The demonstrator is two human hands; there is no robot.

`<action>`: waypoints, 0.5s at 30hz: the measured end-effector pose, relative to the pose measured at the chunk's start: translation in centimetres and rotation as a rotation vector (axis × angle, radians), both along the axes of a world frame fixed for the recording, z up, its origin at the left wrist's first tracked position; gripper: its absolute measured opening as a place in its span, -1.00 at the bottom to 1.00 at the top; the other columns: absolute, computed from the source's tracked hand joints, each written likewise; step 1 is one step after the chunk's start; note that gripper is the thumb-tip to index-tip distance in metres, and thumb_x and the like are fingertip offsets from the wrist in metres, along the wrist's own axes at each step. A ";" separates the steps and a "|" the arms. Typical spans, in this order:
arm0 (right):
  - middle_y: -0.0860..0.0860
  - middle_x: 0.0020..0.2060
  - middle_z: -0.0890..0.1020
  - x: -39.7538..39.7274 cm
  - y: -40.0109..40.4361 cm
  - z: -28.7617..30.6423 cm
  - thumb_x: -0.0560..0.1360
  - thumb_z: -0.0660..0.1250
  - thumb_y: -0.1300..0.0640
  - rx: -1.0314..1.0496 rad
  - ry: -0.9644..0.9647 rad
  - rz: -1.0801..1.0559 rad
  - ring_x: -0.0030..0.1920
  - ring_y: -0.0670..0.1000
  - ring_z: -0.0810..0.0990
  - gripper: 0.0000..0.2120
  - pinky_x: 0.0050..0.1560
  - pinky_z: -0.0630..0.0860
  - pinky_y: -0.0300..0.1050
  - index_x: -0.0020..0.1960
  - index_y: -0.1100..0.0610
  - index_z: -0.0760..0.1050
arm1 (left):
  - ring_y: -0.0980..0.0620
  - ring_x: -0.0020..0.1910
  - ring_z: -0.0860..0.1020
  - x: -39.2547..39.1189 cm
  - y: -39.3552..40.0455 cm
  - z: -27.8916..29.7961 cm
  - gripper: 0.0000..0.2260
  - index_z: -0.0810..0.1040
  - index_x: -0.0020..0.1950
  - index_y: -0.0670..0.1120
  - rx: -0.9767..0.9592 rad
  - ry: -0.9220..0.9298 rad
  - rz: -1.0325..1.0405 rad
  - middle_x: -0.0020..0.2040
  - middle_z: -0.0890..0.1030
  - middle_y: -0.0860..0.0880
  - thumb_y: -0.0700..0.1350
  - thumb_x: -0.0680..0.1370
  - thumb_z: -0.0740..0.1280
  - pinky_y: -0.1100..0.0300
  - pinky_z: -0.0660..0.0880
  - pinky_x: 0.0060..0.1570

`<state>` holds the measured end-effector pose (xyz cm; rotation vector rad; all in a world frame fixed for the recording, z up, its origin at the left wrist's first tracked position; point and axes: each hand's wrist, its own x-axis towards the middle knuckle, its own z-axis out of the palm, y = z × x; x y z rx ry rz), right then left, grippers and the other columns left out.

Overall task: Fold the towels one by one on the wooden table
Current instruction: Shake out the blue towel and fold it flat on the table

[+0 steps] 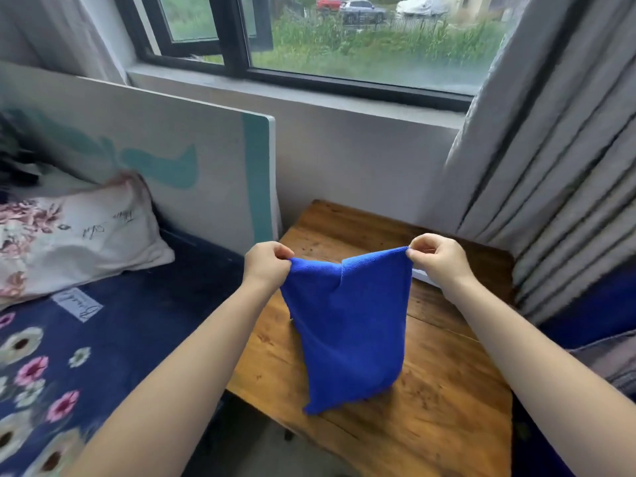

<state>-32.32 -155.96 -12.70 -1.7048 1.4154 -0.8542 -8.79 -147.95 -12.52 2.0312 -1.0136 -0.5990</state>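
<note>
1. Blue and soft, the towel (347, 325) is held up in the air above the wooden table (444, 401).
2. One top corner is pinched by the left hand (266, 265). The other top corner is pinched by the right hand (438, 258). On both hands the fingers are curled in tight around the cloth.
3. The two corners are pulled apart so the top edge is nearly stretched, with a small dip in the middle. That way the towel can hang flat and its shape can be seen.
4. The lower part hangs down and gets narrower. Its bottom tip looks close to the table, but it cannot be told if it is touching.
5. A small crease is seen near the middle of the top edge. It may be a fold line, or just a wrinkle.
6. The towel is kept over the table, most likely so it can be laid down there and folded.
7. A bed (113, 325) with a flowered cover and a pillow (75, 235) is seen just beside the table on the left. A grey curtain (557, 187) hangs on the right, under the window (344, 39).
8. No other towel can be clearly made out.
</note>
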 end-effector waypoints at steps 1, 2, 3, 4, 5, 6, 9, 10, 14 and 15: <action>0.03 -0.34 0.53 0.1 -0.3 -0.9 0.43 0.31 0.27 0.034 0.007 0.018 -0.21 0.07 0.51 -0.86 -0.08 0.52 -0.06 -0.28 0.12 0.48 | -0.10 0.04 0.56 0.5 -0.1 -0.8 -0.78 0.63 -0.06 -0.22 0.029 -0.045 -0.006 -0.01 0.64 -0.16 -0.37 0.43 0.23 0.27 0.40 -0.06; 0.00 -0.37 0.52 0.2 -0.7 -1.6 0.43 0.32 0.26 0.058 0.019 0.028 -0.24 0.04 0.50 -0.84 -0.14 0.52 -0.14 -0.30 0.09 0.48 | -0.09 0.05 0.56 1.0 -0.3 -1.6 -0.78 0.63 -0.05 -0.22 0.055 -0.085 -0.018 0.00 0.64 -0.16 -0.37 0.43 0.23 0.27 0.40 -0.05; -0.03 -0.40 0.51 0.4 -1.1 -2.5 0.43 0.32 0.26 0.073 0.031 0.031 -0.29 -0.01 0.48 -0.81 -0.25 0.48 -0.24 -0.32 0.06 0.47 | -0.09 0.05 0.55 1.4 -0.8 -2.4 -0.78 0.63 -0.04 -0.22 0.086 -0.124 -0.034 0.02 0.64 -0.16 -0.36 0.43 0.23 0.27 0.40 -0.04; -0.06 -0.40 0.50 0.7 -1.5 -3.1 0.43 0.32 0.26 0.081 0.043 0.031 -0.33 -0.06 0.46 -0.79 -0.35 0.43 -0.36 -0.34 0.04 0.46 | -0.08 0.06 0.54 1.8 -1.3 -2.9 -0.78 0.62 -0.02 -0.22 0.117 -0.163 -0.056 0.03 0.63 -0.16 -0.36 0.43 0.23 0.27 0.39 -0.05; -0.06 -0.37 0.50 1.1 -2.1 -3.8 0.44 0.32 0.26 0.090 0.061 0.034 -0.33 -0.11 0.45 -0.80 -0.39 0.38 -0.39 -0.33 0.06 0.46 | -0.07 0.07 0.54 2.2 -2.2 -3.6 -0.78 0.62 -0.01 -0.22 0.160 -0.192 -0.074 0.05 0.62 -0.15 -0.35 0.44 0.24 0.28 0.39 -0.06; -0.04 -0.31 0.52 1.6 -2.4 -4.1 0.44 0.31 0.26 0.077 0.081 0.039 -0.31 -0.13 0.46 -0.84 -0.37 0.38 -0.36 -0.30 0.10 0.47 | -0.07 0.08 0.53 2.6 -2.8 -3.8 -0.77 0.61 0.01 -0.21 0.192 -0.214 -0.088 0.07 0.61 -0.15 -0.35 0.44 0.24 0.28 0.38 -0.05; 0.11 -0.12 0.54 2.8 -3.8 -5.4 0.45 0.29 0.29 -0.003 0.159 0.033 -0.12 0.04 0.51 -0.94 -0.10 0.47 -0.14 -0.16 0.23 0.53 | -0.07 0.12 0.52 3.2 -5.2 -4.5 -0.75 0.61 0.04 -0.22 0.226 -0.220 -0.091 0.10 0.60 -0.15 -0.36 0.44 0.23 0.27 0.39 0.00; 0.13 -0.09 0.53 3.2 -4.2 -5.9 0.45 0.28 0.31 -0.033 0.163 0.039 -0.09 0.07 0.50 -0.93 -0.03 0.47 -0.10 -0.13 0.27 0.53 | -0.07 0.12 0.52 3.2 -5.9 -4.5 -0.76 0.60 0.04 -0.23 0.193 -0.227 -0.079 0.10 0.60 -0.16 -0.36 0.44 0.24 0.28 0.38 0.01; 0.21 -0.09 0.53 5.5 -4.2 -7.3 0.42 0.27 0.42 -0.216 0.143 0.142 -0.09 0.09 0.47 -0.95 -0.09 0.31 -0.34 -0.22 0.35 0.48 | -0.09 -0.03 0.52 3.6 -7.5 -4.3 -0.83 0.62 -0.04 -0.29 -0.192 -0.358 -0.033 -0.02 0.59 -0.24 -0.38 0.44 0.28 0.48 0.24 -0.10; 0.25 -0.10 0.54 6.3 -3.8 -7.9 0.40 0.27 0.45 -0.254 0.154 0.212 -0.08 0.14 0.49 -0.94 -0.05 0.30 -0.32 -0.24 0.37 0.47 | -0.05 -0.08 0.50 3.8 -7.6 -4.4 -0.85 0.62 -0.07 -0.30 -0.247 -0.365 -0.044 -0.05 0.59 -0.25 -0.40 0.43 0.28 0.48 0.24 -0.12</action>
